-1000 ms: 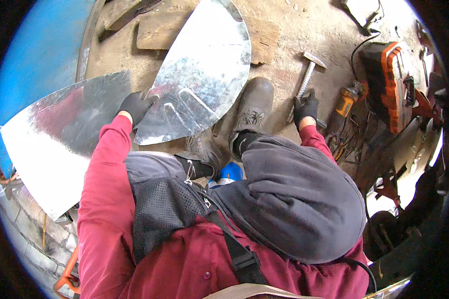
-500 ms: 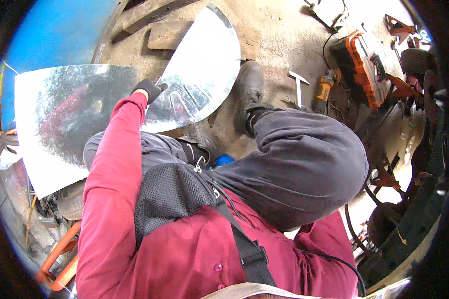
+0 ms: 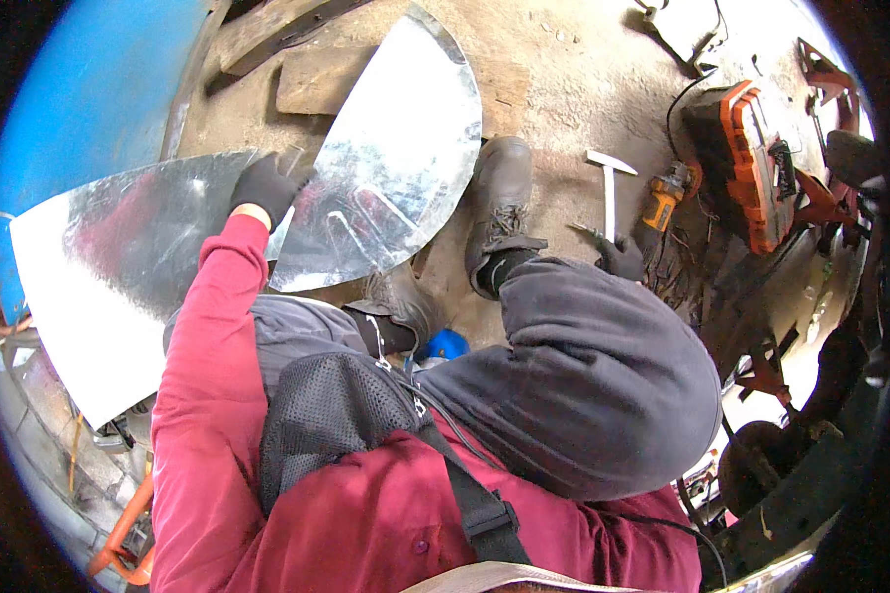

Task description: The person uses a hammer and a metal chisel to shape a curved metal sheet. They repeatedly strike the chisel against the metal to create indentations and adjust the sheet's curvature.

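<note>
My left hand (image 3: 267, 188), in a black glove, is closed on the upper edge of a shiny metal sheet (image 3: 99, 287) that slants across my left side. Beside it lies a half-round metal sheet (image 3: 386, 158) with a curved right edge and bent marks in its lower part; my fingertips reach its straight edge. My right hand (image 3: 623, 259), also gloved in black, shows just beyond my right knee. It is at the handle end of a hammer (image 3: 609, 193) on the floor, its fingers mostly hidden. A small pointed tool (image 3: 587, 232) lies beside that hand.
An orange-yellow angle grinder (image 3: 667, 198) lies right of the hammer, beside a black and orange tool case (image 3: 747, 163). Wooden planks (image 3: 321, 79) and a blue panel (image 3: 99, 89) stand at the far left. Dark metal parts crowd the right edge; an orange tube frame (image 3: 124, 524) is lower left.
My right hand has come into view by the hammer's handle. My left hand has moved slightly left and down, and the left sheet has tilted. The view has shifted a little.
</note>
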The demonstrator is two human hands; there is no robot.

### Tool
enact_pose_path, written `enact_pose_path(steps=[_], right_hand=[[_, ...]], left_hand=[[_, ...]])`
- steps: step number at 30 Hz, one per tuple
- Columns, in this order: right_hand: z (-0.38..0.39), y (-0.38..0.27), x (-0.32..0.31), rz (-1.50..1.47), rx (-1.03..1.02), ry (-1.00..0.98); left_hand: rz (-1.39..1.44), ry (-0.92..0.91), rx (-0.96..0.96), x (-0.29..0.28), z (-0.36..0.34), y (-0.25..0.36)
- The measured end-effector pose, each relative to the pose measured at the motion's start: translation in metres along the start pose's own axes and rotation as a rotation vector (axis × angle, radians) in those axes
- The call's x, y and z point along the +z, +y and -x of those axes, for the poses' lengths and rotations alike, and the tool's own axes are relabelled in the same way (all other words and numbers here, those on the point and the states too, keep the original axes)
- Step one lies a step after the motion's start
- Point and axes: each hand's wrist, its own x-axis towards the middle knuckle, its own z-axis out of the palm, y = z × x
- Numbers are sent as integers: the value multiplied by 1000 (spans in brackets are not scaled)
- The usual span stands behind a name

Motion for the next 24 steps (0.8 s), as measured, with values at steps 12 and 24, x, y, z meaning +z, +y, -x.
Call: enact_pose_path(steps=[12,24], right_hand=[[51,-158,-30,-392,-551,186],[73,-179,-33,-334,-431,-30]], left_hand=[[948,-75,493,8,-75,143],[846,-62,581,58,-96,194]])
